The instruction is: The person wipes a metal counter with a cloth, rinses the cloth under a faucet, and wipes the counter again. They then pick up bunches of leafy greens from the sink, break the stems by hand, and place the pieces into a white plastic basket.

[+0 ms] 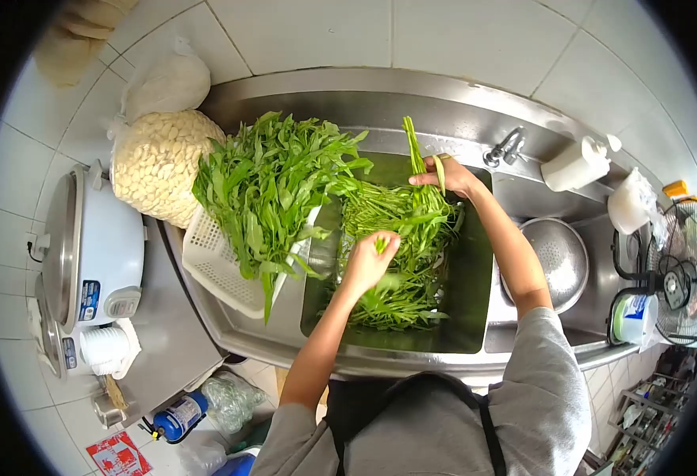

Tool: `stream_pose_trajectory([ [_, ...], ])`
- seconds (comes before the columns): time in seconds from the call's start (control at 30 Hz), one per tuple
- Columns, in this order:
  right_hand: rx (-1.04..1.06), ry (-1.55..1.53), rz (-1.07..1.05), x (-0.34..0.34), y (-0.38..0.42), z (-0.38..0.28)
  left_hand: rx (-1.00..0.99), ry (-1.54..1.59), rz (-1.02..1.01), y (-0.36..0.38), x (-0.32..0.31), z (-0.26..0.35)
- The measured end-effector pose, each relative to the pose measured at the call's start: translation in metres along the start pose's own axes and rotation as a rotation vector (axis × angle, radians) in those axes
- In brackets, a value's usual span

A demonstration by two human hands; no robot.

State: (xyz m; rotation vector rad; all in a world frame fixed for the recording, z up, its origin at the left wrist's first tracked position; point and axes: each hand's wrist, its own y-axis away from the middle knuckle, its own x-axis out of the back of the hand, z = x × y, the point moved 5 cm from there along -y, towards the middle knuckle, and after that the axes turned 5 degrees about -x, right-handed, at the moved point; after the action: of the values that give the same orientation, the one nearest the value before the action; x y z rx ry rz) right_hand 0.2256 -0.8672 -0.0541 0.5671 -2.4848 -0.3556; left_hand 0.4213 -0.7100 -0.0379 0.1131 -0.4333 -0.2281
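Observation:
Long-stemmed water spinach point(392, 208) lies heaped in the left sink basin point(467, 301). At the basin's far side, my right hand point(447, 176) is closed around a few upright stems that stick out above the fingers. Over the heap's near left part, my left hand point(372, 258) is closed like a fist, with a bit of green stem showing between the fingers. More leafy water spinach point(277, 186) is piled on a white plastic basket point(225, 266) left of the basin. A green blur lies just below my left hand.
A bag of pale cloves, like peeled garlic point(162, 163), stands beside the basket. A metal colander point(554, 262) sits in the right basin. A faucet point(507, 147) rises behind. At the left are rice cookers point(110, 246); a fan point(676, 282) stands right.

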Motion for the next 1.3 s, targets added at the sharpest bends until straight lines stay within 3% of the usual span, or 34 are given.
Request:
stream_pose_trajectory([
  [0.03, -0.013, -0.022, 0.000, -0.001, 0.017, -0.017, 0.024, 0.011, 0.001, -0.005, 0.001, 0.015],
  [0.1, 0.178, -0.243, 0.224, -0.006, 0.050, -0.042, -0.148, -0.040, 0.124, -0.015, -0.001, 0.034],
  [0.13, 0.228, -0.197, 0.249, -0.013, 0.048, -0.037, -0.084, -0.094, 0.104, -0.012, 0.002, 0.054],
  [0.23, 0.047, 0.073, 0.321, -0.024, 0.069, -0.038, -0.109, -0.274, 0.164, 0.006, 0.008, 0.091],
  [0.27, 0.079, 0.107, 0.361, -0.025, 0.078, -0.042, -0.353, -0.173, 0.426, 0.016, 0.013, 0.094],
  [0.3, 0.087, 0.101, 0.378, -0.027, 0.082, -0.040, -0.389, -0.175, 0.514, 0.026, 0.019, 0.101],
  [0.37, 0.082, -0.268, 0.343, -0.035, 0.092, -0.031, -0.375, -0.162, 0.450, 0.037, 0.018, 0.112],
  [0.4, -0.110, -0.340, 0.201, -0.037, 0.110, -0.040, -0.331, -0.239, 0.343, 0.036, 0.011, 0.113],
  [0.47, -0.137, -0.516, 0.154, -0.048, 0.118, -0.032, -0.314, -0.350, 0.206, 0.026, -0.005, 0.102],
  [0.5, -0.172, -0.691, 0.093, -0.057, 0.120, -0.027, -0.320, -0.348, 0.207, 0.025, -0.006, 0.100],
  [0.6, -0.132, -0.769, 0.047, -0.058, 0.132, -0.025, -0.181, -0.235, 0.397, 0.017, 0.006, 0.069],
  [0.7, -0.068, -0.834, 0.020, -0.055, 0.140, -0.020, -0.154, -0.213, 0.380, 0.016, 0.029, 0.017],
  [0.77, -0.056, -0.767, 0.022, -0.047, 0.147, -0.020, 0.149, -0.047, 0.095, 0.010, 0.025, -0.043],
  [0.8, -0.076, -0.670, 0.057, -0.042, 0.153, -0.025, 0.318, -0.196, -0.084, 0.006, 0.024, -0.075],
  [0.83, -0.089, -0.639, 0.088, -0.040, 0.156, -0.025, 0.337, -0.192, -0.096, 0.007, 0.018, -0.084],
  [0.9, -0.119, -0.652, 0.047, -0.042, 0.157, -0.021, 0.574, 0.070, -0.402, 0.021, -0.013, -0.113],
  [0.93, -0.105, -0.633, 0.027, -0.044, 0.157, -0.018, 0.592, 0.252, -0.715, 0.024, -0.040, -0.117],
  [0.97, -0.109, -0.634, 0.032, -0.044, 0.155, -0.016, 0.656, 0.011, -0.576, 0.025, -0.059, -0.131],
  [1.0, -0.110, -0.643, -0.002, -0.046, 0.156, -0.015, 0.501, 0.264, -0.666, 0.026, -0.081, -0.120],
  [1.03, -0.116, -0.654, -0.037, -0.050, 0.158, -0.013, 0.715, 0.277, -0.484, 0.019, -0.101, -0.157],
  [1.1, -0.150, -0.709, -0.049, -0.050, 0.165, -0.009, 0.505, 0.673, -0.421, 0.020, -0.123, -0.122],
  [1.13, -0.177, -0.709, -0.060, -0.050, 0.170, -0.005, 0.514, 0.676, -0.432, 0.021, -0.127, -0.109],
  [1.2, -0.206, -0.711, -0.067, -0.043, 0.182, 0.003, 0.574, 1.019, -0.296, 0.005, -0.130, -0.080],
  [1.23, -0.211, -0.713, -0.063, -0.040, 0.189, 0.007, 0.525, 1.111, -0.426, -0.010, -0.133, -0.076],
  [1.27, -0.164, -0.847, 0.000, -0.040, 0.190, 0.017, 0.552, 0.968, -0.338, -0.024, -0.127, -0.085],
  [1.3, -0.197, -0.771, -0.012, -0.035, 0.196, 0.025, 0.575, 0.823, -0.250, -0.031, -0.116, -0.089],
])
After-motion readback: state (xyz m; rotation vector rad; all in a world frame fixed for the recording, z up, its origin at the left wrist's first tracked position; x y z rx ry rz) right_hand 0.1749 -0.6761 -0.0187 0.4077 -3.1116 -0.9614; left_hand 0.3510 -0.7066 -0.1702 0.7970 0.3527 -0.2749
